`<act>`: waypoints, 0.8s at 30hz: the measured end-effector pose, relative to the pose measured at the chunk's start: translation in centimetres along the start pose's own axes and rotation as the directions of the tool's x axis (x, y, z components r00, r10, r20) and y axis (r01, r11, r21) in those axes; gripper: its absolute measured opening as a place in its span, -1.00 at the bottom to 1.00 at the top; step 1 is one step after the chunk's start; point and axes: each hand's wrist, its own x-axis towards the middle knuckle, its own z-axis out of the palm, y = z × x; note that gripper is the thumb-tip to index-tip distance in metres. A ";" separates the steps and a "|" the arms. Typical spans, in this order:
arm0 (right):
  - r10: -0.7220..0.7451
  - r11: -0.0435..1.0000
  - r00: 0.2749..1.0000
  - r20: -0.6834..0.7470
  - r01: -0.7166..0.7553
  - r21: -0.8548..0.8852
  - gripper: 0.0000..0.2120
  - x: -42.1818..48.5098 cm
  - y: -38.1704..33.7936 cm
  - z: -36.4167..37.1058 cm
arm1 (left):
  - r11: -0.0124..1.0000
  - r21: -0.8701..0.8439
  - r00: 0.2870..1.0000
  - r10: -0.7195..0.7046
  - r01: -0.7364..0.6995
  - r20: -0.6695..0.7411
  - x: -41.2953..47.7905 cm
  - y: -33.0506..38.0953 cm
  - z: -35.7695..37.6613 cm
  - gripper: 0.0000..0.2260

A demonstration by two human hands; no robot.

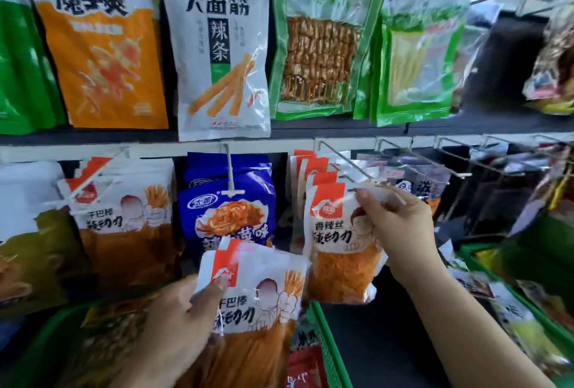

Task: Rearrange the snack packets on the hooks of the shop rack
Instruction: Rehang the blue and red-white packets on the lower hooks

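Snack packets [253,288], white over orange, are gripped: one low in the left hand [183,322], its base cut off; another [338,244] pinched by the right hand [394,232] at a blurred hook [348,164].

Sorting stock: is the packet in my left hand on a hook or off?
Off: the left hand holds the stick-snack packet below every hook.

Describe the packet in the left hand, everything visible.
The loose packet is a glossy plastic pouch: white upper half with a red-orange corner patch, black characters and a cartoon figure beside drawn sticks, and a clear lower half showing orange-brown strips. It is off any hook, tilted slightly clockwise, below the blue packets. The left hand pinches its left edge, thumb on the front. Its right edge overlaps the packet held by the right hand.
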 end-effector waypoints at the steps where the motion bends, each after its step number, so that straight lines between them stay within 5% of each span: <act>1: 0.003 1.000 1.000 -0.013 -0.002 0.014 -0.92 0.4 0.1 -0.3 | 1.000 -0.018 1.000 -0.005 0.005 0.014 0.2 0.3 0.5 -0.67; 16: 0.067 0.988 0.994 -0.086 -0.078 -0.132 -0.77 3.7 3.3 1.0 | 0.990 -0.128 0.998 -0.063 0.060 -0.020 0.7 1.1 2.2 -0.73; 21: -0.050 0.901 0.927 -0.373 -0.119 -0.417 -0.55 2.7 2.8 0.2 | 0.979 -0.196 0.997 -0.059 0.047 -0.055 0.5 0.5 1.1 -0.77; 24: -0.100 0.866 0.979 -0.175 -0.001 -0.500 -0.65 0.4 2.6 0.6 | 0.978 -0.203 0.995 -0.067 0.050 -0.077 0.7 -0.2 0.3 -0.79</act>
